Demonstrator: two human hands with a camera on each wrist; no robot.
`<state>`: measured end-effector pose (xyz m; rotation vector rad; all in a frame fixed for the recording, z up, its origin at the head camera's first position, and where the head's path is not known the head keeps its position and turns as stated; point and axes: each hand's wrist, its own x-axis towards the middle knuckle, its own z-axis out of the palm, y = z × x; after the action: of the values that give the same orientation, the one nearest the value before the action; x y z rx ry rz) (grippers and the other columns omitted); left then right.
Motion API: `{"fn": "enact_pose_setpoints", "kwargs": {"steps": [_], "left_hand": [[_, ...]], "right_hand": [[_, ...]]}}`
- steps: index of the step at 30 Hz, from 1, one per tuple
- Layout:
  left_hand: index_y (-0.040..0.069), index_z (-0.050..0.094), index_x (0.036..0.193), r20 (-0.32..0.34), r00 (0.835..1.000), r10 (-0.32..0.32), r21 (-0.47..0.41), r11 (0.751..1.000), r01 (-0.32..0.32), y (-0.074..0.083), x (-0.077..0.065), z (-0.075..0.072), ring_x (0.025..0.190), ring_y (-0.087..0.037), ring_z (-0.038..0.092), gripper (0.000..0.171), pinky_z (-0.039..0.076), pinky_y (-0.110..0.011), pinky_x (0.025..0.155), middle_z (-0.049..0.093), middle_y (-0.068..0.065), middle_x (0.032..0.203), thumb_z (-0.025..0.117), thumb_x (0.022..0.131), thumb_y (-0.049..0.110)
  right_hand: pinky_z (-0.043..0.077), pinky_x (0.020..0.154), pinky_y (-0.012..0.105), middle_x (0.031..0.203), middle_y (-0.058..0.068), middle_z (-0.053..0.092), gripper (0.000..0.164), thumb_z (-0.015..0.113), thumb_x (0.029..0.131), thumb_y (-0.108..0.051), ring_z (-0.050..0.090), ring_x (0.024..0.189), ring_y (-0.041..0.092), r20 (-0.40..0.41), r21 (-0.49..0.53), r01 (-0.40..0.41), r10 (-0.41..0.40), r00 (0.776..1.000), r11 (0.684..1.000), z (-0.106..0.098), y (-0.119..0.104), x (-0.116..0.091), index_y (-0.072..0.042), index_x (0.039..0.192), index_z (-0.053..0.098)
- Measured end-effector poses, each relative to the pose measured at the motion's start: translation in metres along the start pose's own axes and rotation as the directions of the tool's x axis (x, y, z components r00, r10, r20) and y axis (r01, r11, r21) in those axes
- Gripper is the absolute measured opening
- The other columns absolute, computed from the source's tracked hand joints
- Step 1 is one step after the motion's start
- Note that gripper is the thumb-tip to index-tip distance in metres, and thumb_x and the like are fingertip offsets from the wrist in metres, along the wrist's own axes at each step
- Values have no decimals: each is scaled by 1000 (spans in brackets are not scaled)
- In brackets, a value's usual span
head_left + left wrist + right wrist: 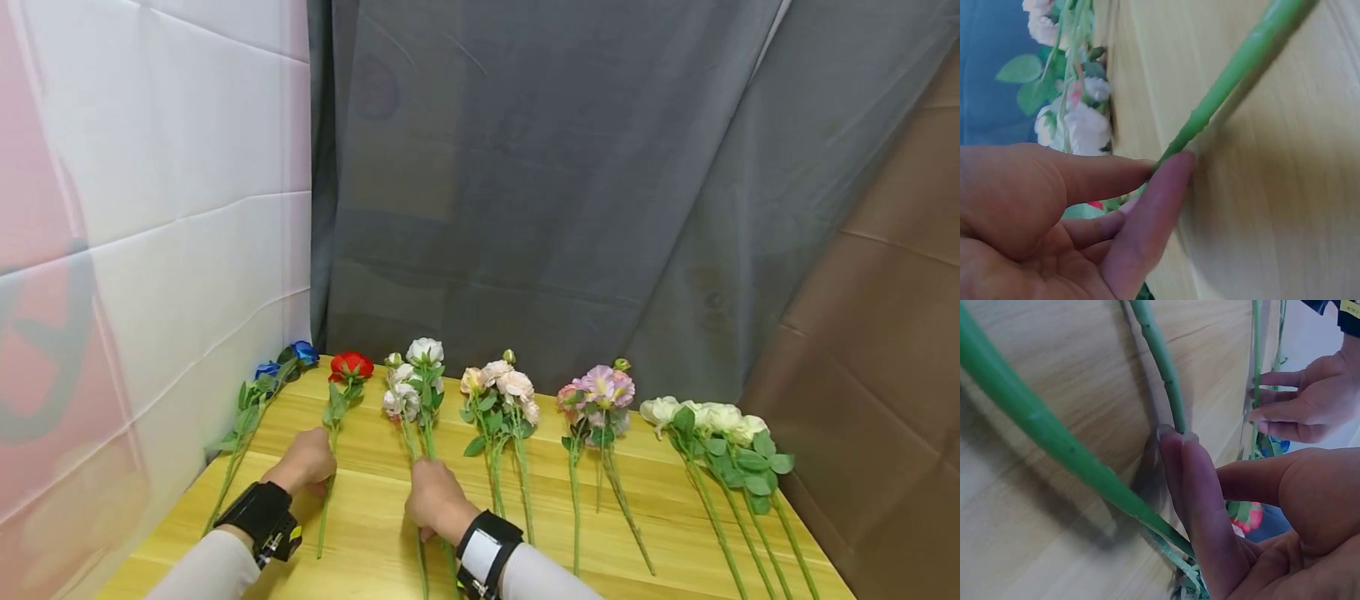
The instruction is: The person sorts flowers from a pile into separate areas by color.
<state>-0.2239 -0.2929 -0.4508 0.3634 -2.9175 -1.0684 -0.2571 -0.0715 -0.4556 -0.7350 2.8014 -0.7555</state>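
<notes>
My left hand point(306, 461) pinches the green stem of a red artificial rose point(351, 365) that lies on the left part of the wooden table. Thumb and fingertip meet on this stem point(1216, 94) in the left wrist view. To its right, my right hand point(437, 498) holds a stem point(1166, 372) of the white artificial flowers point(425, 352) between its fingers. A second, thicker stem point(1063, 447) passes beside those fingers in the right wrist view. The white blooms lie toward the table's back edge, with leaves below them.
Blue roses point(303, 352) lie at the far left, by a pale hanging cloth point(210, 167). Right of my hands lie peach flowers point(516, 385), pink-purple flowers point(598, 386) and cream roses point(723, 419). A grey curtain point(525, 183) hangs behind the table point(360, 508), brown cloth point(877, 350) at right.
</notes>
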Motion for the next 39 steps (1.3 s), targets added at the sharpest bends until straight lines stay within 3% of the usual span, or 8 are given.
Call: {"fn": "enact_pose_setpoints", "kwargs": {"steps": [4, 7, 10, 14, 18, 21, 29, 39], "left_hand": [[-12, 54, 99, -13, 1000, -20, -25, 999, 19, 2, 2, 5, 43, -20, 56, 14, 46, -27, 42, 54, -17, 77, 54, 85, -12], [-7, 53, 89, -15, 1000, -17, -29, 999, 16, 3, 2, 6, 40, -17, 51, 7, 41, -25, 40, 46, -10, 66, 55, 84, -11], [-3, 55, 80, -7, 1000, -16, -22, 1000, 16, 4, 2, 5, 39, -16, 47, 8, 37, -24, 42, 41, -5, 57, 56, 84, -10], [-3, 57, 80, -8, 1000, -16, 4, 1000, 16, 3, 2, 2, 43, -17, 53, 10, 45, -27, 43, 51, -10, 62, 55, 85, -12], [-7, 58, 87, -16, 999, -35, 4, 999, 35, 0, 2, 0, 48, -22, 61, 7, 54, -31, 47, 59, -18, 75, 55, 86, -13], [-7, 58, 87, -15, 999, -45, -2, 999, 45, -2, 2, 0, 48, -22, 63, 6, 55, -32, 48, 60, -19, 77, 55, 86, -12], [-4, 58, 79, -29, 1000, -7, 25, 1000, 8, -2, 1, 3, 44, -20, 61, 8, 53, -31, 46, 59, -16, 67, 54, 84, -10], [18, 35, 56, -32, 999, 12, -15, 1000, -12, 3, -3, 10, 40, -15, 49, 45, 39, -24, 43, 34, 2, 48, 62, 83, -6]], "right_hand": [[46, 33, 28, 83, 32, 66, 6, 67, 86, 10, 56, 31, 17, 6, -21, 28, -28, 1000, 999, -4, 0, -1, 5, 86, 65], [47, 36, 27, 62, 20, 62, 23, 67, 89, 5, 56, 31, 16, 14, -53, 49, -48, 999, 997, -9, 1, -2, -3, 68, 60], [46, 37, 26, 49, 10, 56, 31, 66, 91, 1, 57, 32, 16, 13, -66, 65, -64, 998, 996, -13, 1, -3, -5, 63, 57], [45, 35, 26, 45, 9, 53, 29, 66, 89, 6, 58, 33, 16, 25, -37, 61, -60, 998, 997, -14, 1, -3, -4, 63, 59], [47, 37, 26, 49, 10, 55, 11, 70, 84, 11, 60, 36, 17, 62, 3, 35, -35, 997, 999, -13, 1, -3, 5, 76, 66], [50, 42, 27, 48, 8, 57, 5, 72, 83, 10, 62, 39, 18, 74, -8, 30, -29, 997, 1000, -14, 2, -3, 10, 87, 68], [50, 41, 27, 43, 5, 56, 3, 68, 84, 9, 60, 35, 17, 36, 30, 25, -26, 999, 999, -13, 9, -2, 9, 81, 68], [48, 35, 30, 41, 7, 53, 15, 68, 90, -3, 58, 32, 20, 33, 101, 19, -23, 999, 995, -13, 15, -6, 6, 79, 64]]}}
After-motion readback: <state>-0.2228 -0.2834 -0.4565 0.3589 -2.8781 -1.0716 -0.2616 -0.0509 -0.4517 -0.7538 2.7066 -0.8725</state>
